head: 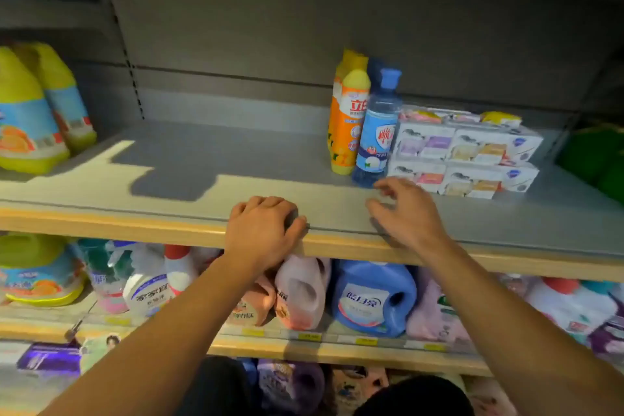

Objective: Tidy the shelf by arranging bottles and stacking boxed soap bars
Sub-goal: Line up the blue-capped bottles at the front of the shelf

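Head view: a grey shelf with a pale wooden front lip runs across the scene, and both bare forearms reach up to it from below. The left hand rests on the near edge at the centre, its fingers curled over the lip and the knuckles up; its grip is clenched on the shelf edge itself. The right hand hangs just above the shelf to the right of it, fingers spread and loosely bent, its grip released and holding nothing, the fingertips close to the base of the blue bottle.

That blue-capped bottle stands upright right of centre, touching an orange dish-soap bottle with a yellow cap on its left; a second orange bottle stands just behind. Pressed against the blue bottle's right side are the boxed soap bars, white packs stacked two layers high, with a few smaller packets lying on top.

At the far left of the shelf stand two yellow-green detergent jugs. On the lower shelf a blue laundry jug sits among pink bottles and white spray bottles.
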Motion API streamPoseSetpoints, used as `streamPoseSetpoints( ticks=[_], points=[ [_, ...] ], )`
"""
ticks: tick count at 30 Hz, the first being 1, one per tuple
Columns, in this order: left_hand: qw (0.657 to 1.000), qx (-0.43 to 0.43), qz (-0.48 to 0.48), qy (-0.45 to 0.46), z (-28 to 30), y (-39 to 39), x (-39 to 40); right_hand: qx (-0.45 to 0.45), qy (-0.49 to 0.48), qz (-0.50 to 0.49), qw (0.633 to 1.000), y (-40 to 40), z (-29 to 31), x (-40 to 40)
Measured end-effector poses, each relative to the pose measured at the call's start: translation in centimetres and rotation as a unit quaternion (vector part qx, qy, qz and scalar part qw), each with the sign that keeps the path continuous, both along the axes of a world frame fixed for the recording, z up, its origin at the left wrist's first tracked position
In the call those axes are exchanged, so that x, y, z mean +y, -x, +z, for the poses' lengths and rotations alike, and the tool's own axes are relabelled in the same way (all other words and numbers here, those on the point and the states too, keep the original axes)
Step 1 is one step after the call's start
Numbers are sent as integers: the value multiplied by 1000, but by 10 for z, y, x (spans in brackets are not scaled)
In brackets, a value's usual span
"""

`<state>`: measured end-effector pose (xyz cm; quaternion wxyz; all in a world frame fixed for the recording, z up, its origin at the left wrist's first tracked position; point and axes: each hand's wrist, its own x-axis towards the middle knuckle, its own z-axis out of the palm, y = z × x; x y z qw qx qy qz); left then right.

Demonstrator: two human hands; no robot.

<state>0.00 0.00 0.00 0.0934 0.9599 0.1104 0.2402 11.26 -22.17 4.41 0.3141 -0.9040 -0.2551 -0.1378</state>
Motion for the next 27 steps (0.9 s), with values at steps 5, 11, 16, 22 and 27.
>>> streamPoseSetpoints(
  ticks=[5, 11, 16, 22, 27],
  points=[
    [1000, 8, -25, -14, 8, -22, 16, -103, -156, -40, 982, -47, 66, 24],
    [996, 6, -70, 55, 20, -65, 30, -163, -187, -85, 965, -90, 107, 53],
    [993, 33, -99, 57, 18, -90, 37, -124, -162, -41, 978, -115, 113, 69],
    [994, 42, -101, -13, 13, -91, 35, -94, -252, 11, 963, -113, 97, 63],
    [993, 46, -106, 0, 15, -87, 34, -43, -339, 18, 940, -96, 91, 54]
  ],
)
